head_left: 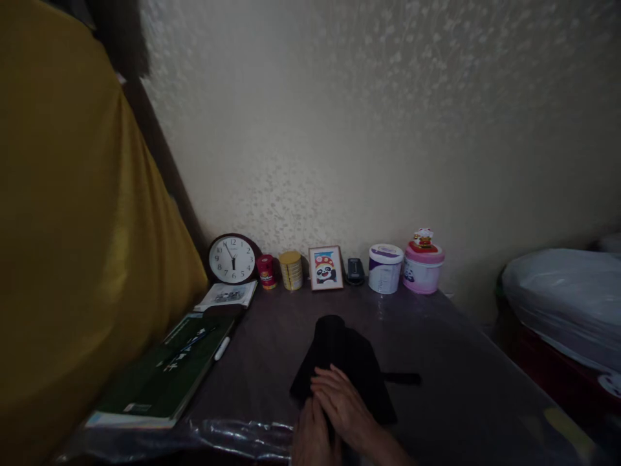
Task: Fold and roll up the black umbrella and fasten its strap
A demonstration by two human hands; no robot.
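Note:
A black cloth item (347, 349) lies on the dark table, with a rounded top, a wide lower edge and a narrow black strap (402, 378) sticking out to the right. The dim light hides its exact kind. My right hand (342, 404) rests across its lower part, fingers stretched and close together. Just left of that, my left hand (313, 433) is at the near edge of the cloth, fingers bent together on it and partly cut off by the frame. The right fingertips lie just above the left ones.
Along the wall stand a clock (233, 259), a red can (266, 272), a yellow container (291, 270), a framed panda picture (325, 268), a white tub (385, 270) and a pink tub (422, 272). A green book (165, 369) and white pen (222, 349) lie left, beside a yellow curtain (97, 213).

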